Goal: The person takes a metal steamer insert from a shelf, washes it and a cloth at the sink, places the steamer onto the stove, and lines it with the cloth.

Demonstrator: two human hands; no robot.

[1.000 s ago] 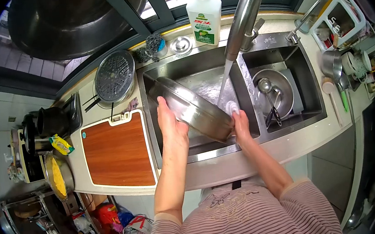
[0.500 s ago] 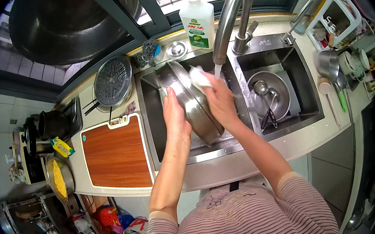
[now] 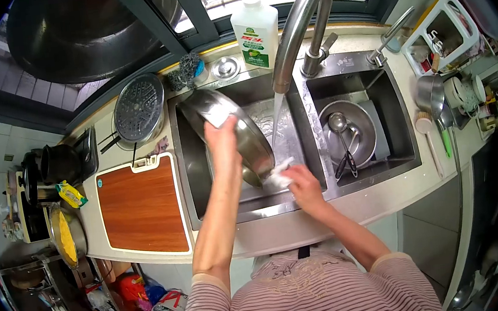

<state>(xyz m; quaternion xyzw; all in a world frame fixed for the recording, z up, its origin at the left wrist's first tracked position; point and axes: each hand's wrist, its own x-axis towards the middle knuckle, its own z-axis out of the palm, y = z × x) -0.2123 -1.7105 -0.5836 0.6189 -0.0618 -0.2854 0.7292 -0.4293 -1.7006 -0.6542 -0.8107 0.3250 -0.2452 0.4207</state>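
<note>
A shiny metal basin (image 3: 238, 123) stands tilted on its side over the left sink bowl (image 3: 310, 170). My left hand (image 3: 223, 143) grips its near side, fingers toward the upper rim. Close to the basin's lower right end, my right hand (image 3: 306, 187) is closed on a white cloth (image 3: 280, 174). Water runs from the faucet (image 3: 302, 28) into the bowl, just right of the basin. Part of the basin is hidden behind my left hand and forearm.
A wooden cutting board (image 3: 142, 209) lies left of the sink, below a lidded pot (image 3: 140, 109). In the right bowl sits a metal bowl (image 3: 363, 134) with ladles. A white bottle (image 3: 255, 30) stands behind the faucet. A brush (image 3: 425, 125) lies at right.
The basin has swung left and its tilt has changed. My right hand has moved with the cloth from the basin's upper side down to its lower right end.
</note>
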